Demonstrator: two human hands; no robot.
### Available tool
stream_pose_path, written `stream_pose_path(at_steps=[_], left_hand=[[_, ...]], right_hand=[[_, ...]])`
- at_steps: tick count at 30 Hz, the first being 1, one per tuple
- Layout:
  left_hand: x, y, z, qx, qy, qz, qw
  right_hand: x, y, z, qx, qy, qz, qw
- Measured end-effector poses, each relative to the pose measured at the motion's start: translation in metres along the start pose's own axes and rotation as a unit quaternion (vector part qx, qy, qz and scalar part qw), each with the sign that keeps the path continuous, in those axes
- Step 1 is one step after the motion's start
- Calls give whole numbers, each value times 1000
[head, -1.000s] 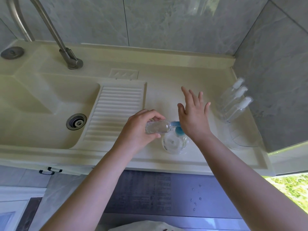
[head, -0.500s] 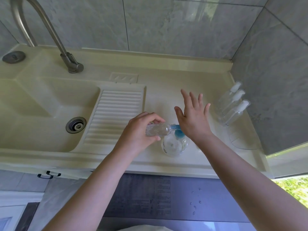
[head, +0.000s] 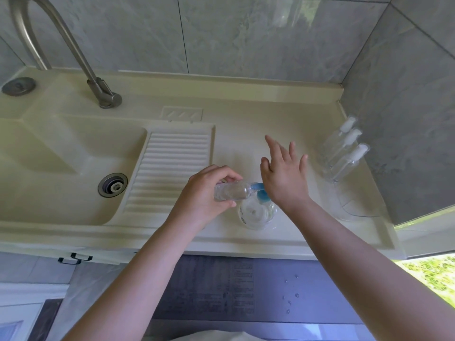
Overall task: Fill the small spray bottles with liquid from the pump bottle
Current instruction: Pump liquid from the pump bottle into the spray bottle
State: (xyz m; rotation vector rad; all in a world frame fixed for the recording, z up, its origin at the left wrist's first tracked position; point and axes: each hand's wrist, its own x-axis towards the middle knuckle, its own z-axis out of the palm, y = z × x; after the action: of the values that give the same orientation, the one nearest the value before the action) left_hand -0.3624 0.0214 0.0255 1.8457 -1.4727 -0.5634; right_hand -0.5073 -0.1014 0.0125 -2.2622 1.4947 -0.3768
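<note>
Cream moulded counter (head: pixel 246 114) carries the clear round pump bottle (head: pixel 257 214) near its front edge. Left hand (head: pixel 204 193) curls around a small clear spray bottle (head: pixel 231 191), held sideways at the blue spout (head: pixel 257 187). Right hand (head: pixel 283 178), fingers spread straight, presses the pump. A misaligned neck would likely spill liquid.

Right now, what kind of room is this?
Probably a laundry or wash area: a sink with a built-in ribbed washboard, a tall tap, and tiled walls.
</note>
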Motion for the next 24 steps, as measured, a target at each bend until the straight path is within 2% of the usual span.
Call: stream_pose_path(at_steps=[4,10,15,21,24], left_hand=[[-1,1,-1,-3,2,1,1000],[-1,-1,1,-2,4,-2,1000],[-1,-1,1,-7,11,3,1000],[-2,-2,1,-4,10,1,1000],[-3,-1,-1,-9,13,-3,1000]], right_hand=[[5,0,-8,-3,11,-25,1000],[3,0,0,0,-42,21,999],[2,-2,-6,27,-18,6,999],[3,-3,-4,-18,1,0,1000],[4,-4,-6,10,-13,2,1000]])
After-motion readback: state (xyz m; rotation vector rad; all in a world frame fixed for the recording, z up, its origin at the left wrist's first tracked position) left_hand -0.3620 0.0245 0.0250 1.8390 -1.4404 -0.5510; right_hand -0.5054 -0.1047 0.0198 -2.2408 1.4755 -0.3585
